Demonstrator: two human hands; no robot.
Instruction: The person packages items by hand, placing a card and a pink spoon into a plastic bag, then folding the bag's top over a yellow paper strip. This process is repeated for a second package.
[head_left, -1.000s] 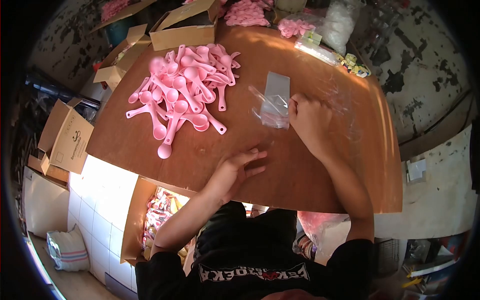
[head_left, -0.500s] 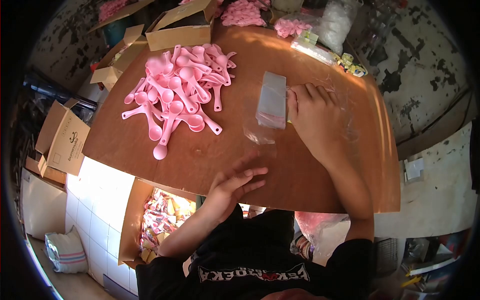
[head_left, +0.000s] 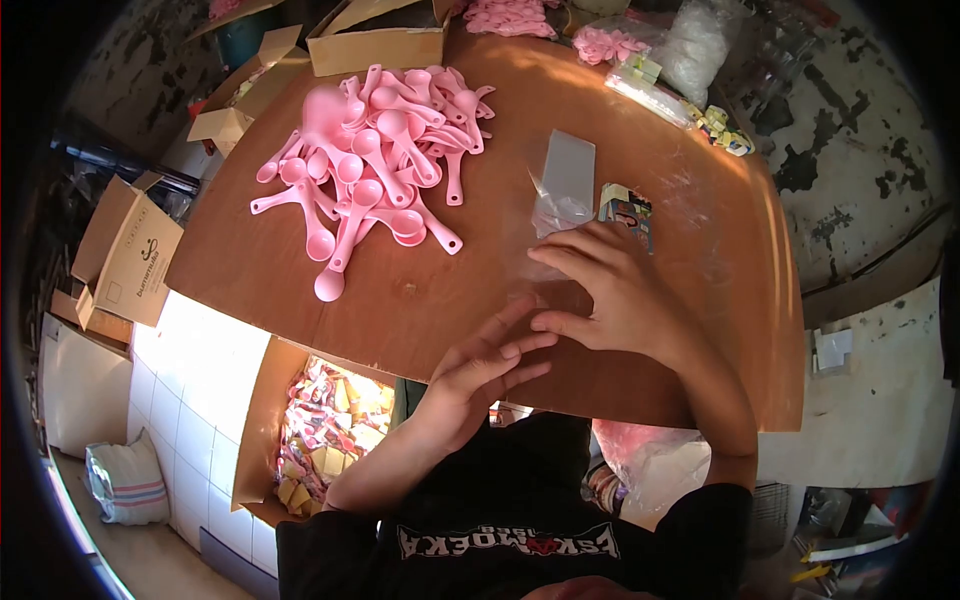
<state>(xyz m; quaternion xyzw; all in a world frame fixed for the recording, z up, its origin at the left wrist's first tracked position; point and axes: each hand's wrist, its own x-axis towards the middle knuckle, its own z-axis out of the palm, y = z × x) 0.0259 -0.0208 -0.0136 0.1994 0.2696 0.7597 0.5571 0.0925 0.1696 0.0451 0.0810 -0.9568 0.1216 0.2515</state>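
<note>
My left hand (head_left: 472, 375) is held over the table's front edge, its fingers spread and nothing visible in them. Just right of it hovers my right hand (head_left: 615, 295), thumb and fingers apart in a curve; any clear film between the two hands is too faint to make out. Beyond the right hand lies a stack of clear plastic bags (head_left: 568, 170), with loose film crumpled at its near end. Small printed cards (head_left: 627, 212) sit beside that stack, partly covered by my right hand. A heap of pink plastic measuring spoons (head_left: 385, 160) is spread on the left.
A brown wooden table (head_left: 480, 275) carries everything. Along its back stand an open cardboard box (head_left: 378, 50), pink pieces in a bag (head_left: 608, 44) and a clear plastic bundle (head_left: 693, 50). Below the front edge, a carton (head_left: 255, 430) holds packed items.
My right hand has come back from the bag stack toward my left hand, uncovering the printed cards. My left hand has shifted slightly right. The view has tilted a little.
</note>
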